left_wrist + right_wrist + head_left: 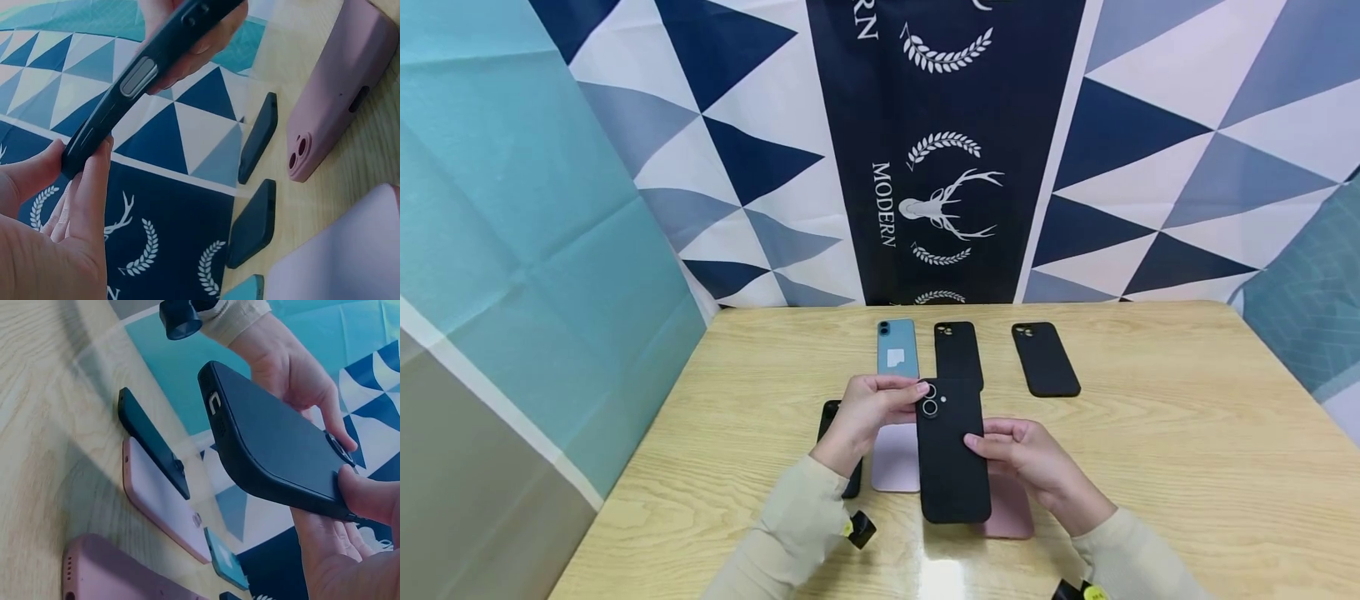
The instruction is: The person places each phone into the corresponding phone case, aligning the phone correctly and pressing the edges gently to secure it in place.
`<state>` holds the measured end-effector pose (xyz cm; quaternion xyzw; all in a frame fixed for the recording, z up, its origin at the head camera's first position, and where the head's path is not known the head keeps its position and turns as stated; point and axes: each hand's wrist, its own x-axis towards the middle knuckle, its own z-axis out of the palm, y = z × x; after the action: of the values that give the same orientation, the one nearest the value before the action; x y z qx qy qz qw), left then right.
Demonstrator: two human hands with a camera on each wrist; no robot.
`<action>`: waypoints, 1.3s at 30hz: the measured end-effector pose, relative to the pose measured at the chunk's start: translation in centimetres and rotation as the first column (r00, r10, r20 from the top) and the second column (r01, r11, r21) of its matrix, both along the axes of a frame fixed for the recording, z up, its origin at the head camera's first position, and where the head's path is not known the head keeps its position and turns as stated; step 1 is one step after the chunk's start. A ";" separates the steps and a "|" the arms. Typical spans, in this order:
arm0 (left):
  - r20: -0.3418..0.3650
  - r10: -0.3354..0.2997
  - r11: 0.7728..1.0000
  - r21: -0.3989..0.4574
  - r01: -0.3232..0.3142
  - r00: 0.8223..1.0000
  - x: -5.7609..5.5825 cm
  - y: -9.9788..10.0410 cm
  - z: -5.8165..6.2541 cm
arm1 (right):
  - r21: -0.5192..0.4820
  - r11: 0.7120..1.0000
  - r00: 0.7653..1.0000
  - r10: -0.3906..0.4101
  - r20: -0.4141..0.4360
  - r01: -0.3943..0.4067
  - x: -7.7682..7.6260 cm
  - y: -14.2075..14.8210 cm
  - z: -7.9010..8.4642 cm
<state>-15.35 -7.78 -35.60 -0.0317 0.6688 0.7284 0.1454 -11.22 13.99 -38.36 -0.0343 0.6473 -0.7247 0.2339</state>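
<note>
A phone in a black case (pixel 953 467), with two silver-ringed lenses, is held tilted above the table in both hands. My left hand (pixel 874 410) pinches its upper left corner beside the lenses, thumb on the back. On the opposite long edge, my right hand (pixel 1028 457) grips it with the thumb lying on the back. The left wrist view catches the held phone (pixel 109 106) edge-on, with a side button showing. From the right wrist, its lower end and charging port appear on the cased phone (pixel 269 437). Its screen side is hidden.
Beneath the hands lie a pale lilac phone (pixel 895 471), a pink phone case (pixel 1011 515) and a dark phone (pixel 831 412). Farther back are a blue phone (pixel 898 335) and two black cases (pixel 957 346) (pixel 1047 360). A patterned cloth (pixel 760 150) hangs behind the wooden table (pixel 1180 400).
</note>
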 end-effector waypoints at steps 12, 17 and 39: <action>-0.002 0.014 1.000 0.008 -0.014 1.000 0.0 0.2 -0.4 | 0.056 0.997 0.998 -0.052 0.024 0.050 -0.4 0.0 0.2; 0.006 -0.029 0.999 -0.018 0.029 1.000 0.2 0.3 -0.6 | 0.050 0.996 0.996 -0.077 0.040 0.075 -0.7 0.2 0.4; -0.033 -0.009 0.993 -0.118 0.005 0.999 2.4 1.5 -1.3 | 0.008 0.996 0.996 -0.083 -0.011 0.084 -2.1 0.9 2.2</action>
<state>-12.95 -6.27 -36.89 -0.0257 0.7129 0.6877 0.1349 -13.31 14.84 -36.18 -0.0102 0.6526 -0.7308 0.2000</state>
